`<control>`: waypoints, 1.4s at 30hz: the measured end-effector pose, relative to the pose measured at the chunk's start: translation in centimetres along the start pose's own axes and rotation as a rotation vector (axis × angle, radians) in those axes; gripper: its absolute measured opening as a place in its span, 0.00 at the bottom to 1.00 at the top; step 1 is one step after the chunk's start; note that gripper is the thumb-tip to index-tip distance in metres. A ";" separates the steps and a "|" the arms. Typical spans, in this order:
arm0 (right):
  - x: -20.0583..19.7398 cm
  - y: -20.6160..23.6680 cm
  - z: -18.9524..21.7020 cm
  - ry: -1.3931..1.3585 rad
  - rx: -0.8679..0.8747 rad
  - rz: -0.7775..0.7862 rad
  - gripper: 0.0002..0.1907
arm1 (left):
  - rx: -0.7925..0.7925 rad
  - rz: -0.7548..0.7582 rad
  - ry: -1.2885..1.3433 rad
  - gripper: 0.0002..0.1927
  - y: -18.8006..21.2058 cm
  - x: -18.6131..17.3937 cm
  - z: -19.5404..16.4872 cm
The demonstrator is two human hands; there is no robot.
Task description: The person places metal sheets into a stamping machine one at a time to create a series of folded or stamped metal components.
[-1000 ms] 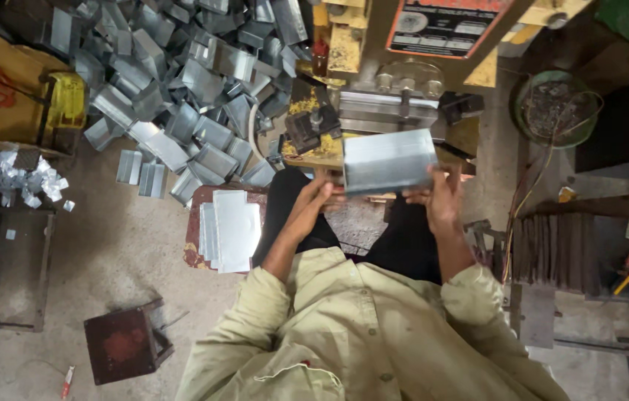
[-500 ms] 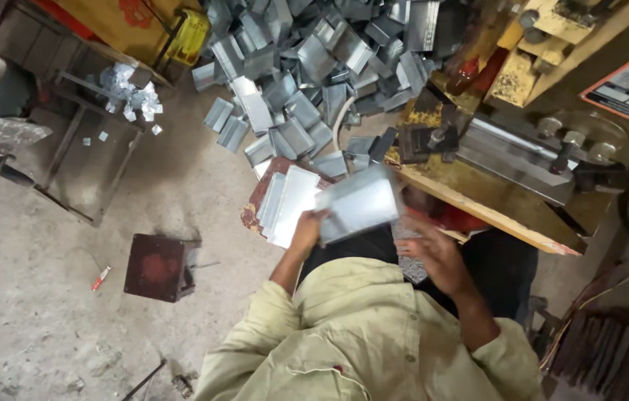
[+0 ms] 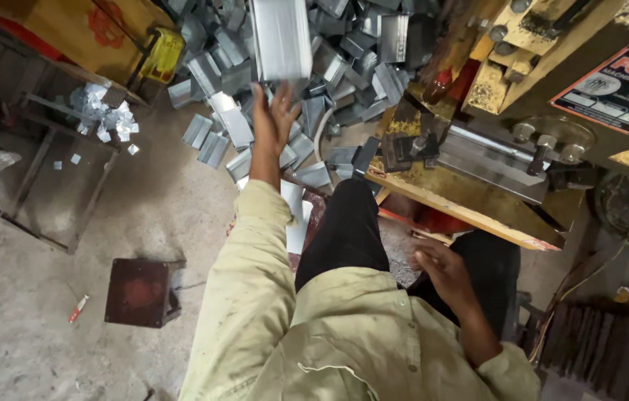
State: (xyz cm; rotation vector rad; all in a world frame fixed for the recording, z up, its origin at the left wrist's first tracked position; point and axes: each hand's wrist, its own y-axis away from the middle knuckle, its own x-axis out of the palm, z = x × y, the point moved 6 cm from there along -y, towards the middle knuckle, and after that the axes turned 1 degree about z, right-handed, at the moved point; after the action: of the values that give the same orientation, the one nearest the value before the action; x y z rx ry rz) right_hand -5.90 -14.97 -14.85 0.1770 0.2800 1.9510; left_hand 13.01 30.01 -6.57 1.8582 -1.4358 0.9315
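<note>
we looked down over our own lap and saw our left hand (image 3: 271,119) stretched far out ahead of us, the arm straight in its pale khaki sleeve (image 3: 247,282). its fingers (image 3: 284,100) were spread and loose, gripping nothing. just beyond the fingertips a bent piece of grey sheet metal (image 3: 281,37) hung in the air — blurred, long side running away from us, so close to the fingers that we could not tell whether it touched them. behind and all around that piece lay a heap of similar folded metal pieces (image 3: 351,44) on the floor, spilling toward both sides of the outstretched fingers.

our right hand (image 3: 441,271) sat low by our right thigh, on the black trousers (image 3: 344,230). its fingers were half curled, apart from one another, and held nothing that we could make out.

between the two hands, nearer the left wrist, a small stack of flat metal sheets (image 3: 296,215) showed pale beside our knee, partly hidden by the sleeve.

to the right of the left fingers stood a yellow press machine (image 3: 522,96) with a steel bed plate (image 3: 493,163) and a worn yellow worktop edge (image 3: 470,208) — well apart from either hand.

left of the left fingers lay a yellow container (image 3: 160,53), and further left a dark metal frame (image 3: 62,171) with scraps of metal offcuts (image 3: 102,111) on it. near our left elbow a small rusty stool (image 3: 140,292) stood on the concrete floor (image 3: 24,334).
</note>
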 end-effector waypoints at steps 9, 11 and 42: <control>0.7 0.5 -2.5 -0.050 0.035 -0.017 0.17 | 0.164 -0.391 -0.308 0.50 5.9 -7.9 0.7; 0.9 0.2 -2.9 -0.068 0.052 0.011 0.16 | -0.034 -0.761 -0.409 0.46 12.1 -15.0 3.6; 2.1 0.4 -2.5 -0.076 0.034 0.054 0.18 | 0.563 -0.233 -1.461 0.20 21.4 -2.7 2.4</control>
State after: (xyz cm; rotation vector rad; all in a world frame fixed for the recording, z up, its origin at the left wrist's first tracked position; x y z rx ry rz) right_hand -7.68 -13.42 -17.14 0.2827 0.2611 1.9893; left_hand -7.89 24.63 -9.19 3.3194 -1.6172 -0.4185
